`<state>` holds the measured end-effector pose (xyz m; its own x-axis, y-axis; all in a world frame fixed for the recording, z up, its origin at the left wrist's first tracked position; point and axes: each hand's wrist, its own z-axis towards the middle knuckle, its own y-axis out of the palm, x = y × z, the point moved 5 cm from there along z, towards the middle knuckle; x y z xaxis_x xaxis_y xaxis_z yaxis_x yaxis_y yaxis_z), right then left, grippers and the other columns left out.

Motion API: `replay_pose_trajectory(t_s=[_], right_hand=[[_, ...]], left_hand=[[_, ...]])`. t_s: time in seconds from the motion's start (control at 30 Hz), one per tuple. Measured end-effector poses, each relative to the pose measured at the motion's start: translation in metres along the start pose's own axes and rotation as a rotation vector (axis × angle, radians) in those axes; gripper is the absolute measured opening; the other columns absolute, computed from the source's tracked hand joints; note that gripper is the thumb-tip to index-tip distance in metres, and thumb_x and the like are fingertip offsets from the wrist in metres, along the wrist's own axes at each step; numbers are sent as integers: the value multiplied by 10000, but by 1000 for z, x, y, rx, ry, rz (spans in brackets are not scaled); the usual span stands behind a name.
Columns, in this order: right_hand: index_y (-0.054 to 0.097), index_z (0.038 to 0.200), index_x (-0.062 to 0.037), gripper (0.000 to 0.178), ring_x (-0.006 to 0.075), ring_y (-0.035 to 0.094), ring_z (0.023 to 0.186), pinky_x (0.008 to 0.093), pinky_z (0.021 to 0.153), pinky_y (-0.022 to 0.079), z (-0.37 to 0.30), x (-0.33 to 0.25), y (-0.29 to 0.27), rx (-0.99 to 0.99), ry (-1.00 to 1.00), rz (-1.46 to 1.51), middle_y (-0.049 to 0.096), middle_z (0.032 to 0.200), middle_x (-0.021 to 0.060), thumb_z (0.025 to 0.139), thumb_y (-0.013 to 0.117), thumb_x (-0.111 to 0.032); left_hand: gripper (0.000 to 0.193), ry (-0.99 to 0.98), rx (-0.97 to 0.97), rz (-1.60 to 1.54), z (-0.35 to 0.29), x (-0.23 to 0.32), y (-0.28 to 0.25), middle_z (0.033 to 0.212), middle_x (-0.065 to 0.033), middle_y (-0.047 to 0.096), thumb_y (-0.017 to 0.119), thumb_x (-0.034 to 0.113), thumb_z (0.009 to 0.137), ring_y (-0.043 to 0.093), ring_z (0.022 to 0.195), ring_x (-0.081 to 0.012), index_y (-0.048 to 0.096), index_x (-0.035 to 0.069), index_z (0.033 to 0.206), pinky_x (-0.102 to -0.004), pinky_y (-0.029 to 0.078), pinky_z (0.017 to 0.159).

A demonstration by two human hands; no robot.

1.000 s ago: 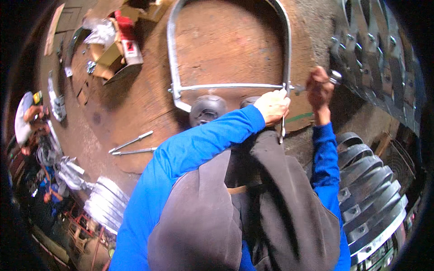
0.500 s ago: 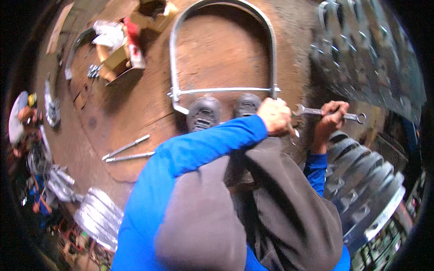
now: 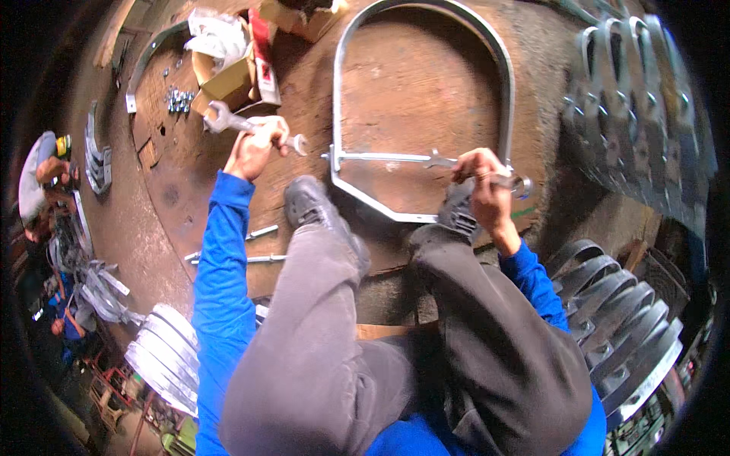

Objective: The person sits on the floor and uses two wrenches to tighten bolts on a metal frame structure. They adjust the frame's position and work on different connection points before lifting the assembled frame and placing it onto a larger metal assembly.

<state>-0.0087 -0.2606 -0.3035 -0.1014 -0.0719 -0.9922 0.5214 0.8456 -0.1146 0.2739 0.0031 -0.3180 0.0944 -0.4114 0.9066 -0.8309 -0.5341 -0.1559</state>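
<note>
Fingers of the left hand [image 3: 252,150] are curling fully round one combination spanner [image 3: 234,124] at ten o'clock; the right hand's [image 3: 489,196] are gripping a second spanner [image 3: 503,181] at two. Having just left the right leg, the left hand is now hovering apart from the frame, apparently leaving that end to the right. One U-shaped steel frame [image 3: 338,91] is lying at one o'clock, one cross rod [image 3: 384,157] spanning it. Two loose rods [image 3: 263,232] are resting at nine; small fasteners [image 3: 179,100], uncountable, are lying at ten.

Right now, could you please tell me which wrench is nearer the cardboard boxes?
The wrench in the left hand; the other wrench, in the right hand, is farther off, by the crossbar.
</note>
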Motion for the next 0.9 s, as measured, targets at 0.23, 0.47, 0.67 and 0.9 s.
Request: replay_pose_trajectory(t_s=[0.23,0.47,0.67,0.9], right_hand=[[613,849,-27,190,314,614,730,384,679,496,19,15,133,-350,-67,-299,596,767,137,944,561,-183],[527,777,-58,215,333,544,671,403,562,452,20,25,177,-447,-273,-392,490,741,137,858,666,-200],[515,720,-109,330,277,551,646,368,575,480,6,17,193,-661,-621,-493,503,745,90,848,659,-376],[515,717,-132,314,260,543,639,355,548,452,-4,11,193,-666,-673,-434,508,747,78,845,660,-379]], left_hand=[[299,-159,-221,-115,39,-63,30,625,-45,532,472,175,910,520,552,-128,517,26,656,-286,436,530],[300,-243,-218,-13,65,-79,47,586,-46,496,463,200,875,514,513,-140,516,32,632,-305,422,506],[328,-174,-157,87,58,-76,53,570,-36,481,453,215,880,486,524,-139,500,34,610,-310,390,512],[290,-91,-72,62,25,-71,45,608,-83,505,446,179,898,473,600,-148,495,0,675,-348,409,574]])
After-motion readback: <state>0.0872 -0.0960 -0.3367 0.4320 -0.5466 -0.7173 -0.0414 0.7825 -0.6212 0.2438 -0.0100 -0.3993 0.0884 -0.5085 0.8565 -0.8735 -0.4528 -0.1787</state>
